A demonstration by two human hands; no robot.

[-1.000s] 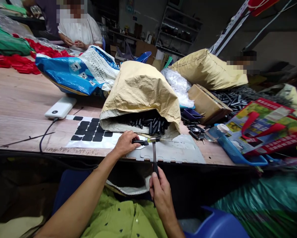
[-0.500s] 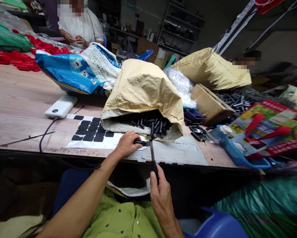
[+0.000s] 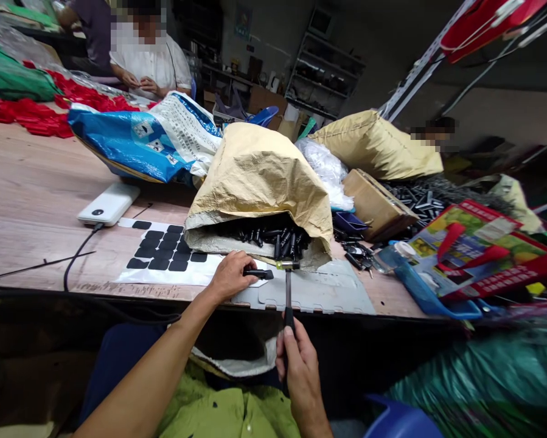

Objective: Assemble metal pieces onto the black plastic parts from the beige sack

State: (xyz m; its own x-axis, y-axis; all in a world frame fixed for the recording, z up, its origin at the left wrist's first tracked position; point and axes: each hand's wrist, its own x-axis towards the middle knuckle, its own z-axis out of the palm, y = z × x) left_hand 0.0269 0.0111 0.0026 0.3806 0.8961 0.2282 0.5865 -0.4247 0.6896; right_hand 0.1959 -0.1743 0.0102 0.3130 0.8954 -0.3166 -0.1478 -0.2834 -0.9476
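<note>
My left hand (image 3: 233,274) rests at the table's front edge, its fingers closed on a small black plastic part (image 3: 260,274) that points right. A hammer (image 3: 288,292) is gripped by its black handle in my right hand (image 3: 298,359). The hammer's head is to the right of the black part, apart from it, over a grey sheet (image 3: 319,289). Just behind both hands a tan woven sack (image 3: 259,176) lies with its mouth towards me. Many similar black parts (image 3: 286,240) show inside it.
Left of my hands lies a white sheet of black stickers (image 3: 163,249), then a white power bank (image 3: 109,204) with a cable. On the right stand a wooden box (image 3: 378,204), a blue tray (image 3: 432,298) and a colourful bag (image 3: 474,249). A co-worker (image 3: 149,67) sits across the table.
The hammer head has moved right, away from the black part, where it was over the part's tip. My left hand still holds the part. The whole view has shifted slightly.
</note>
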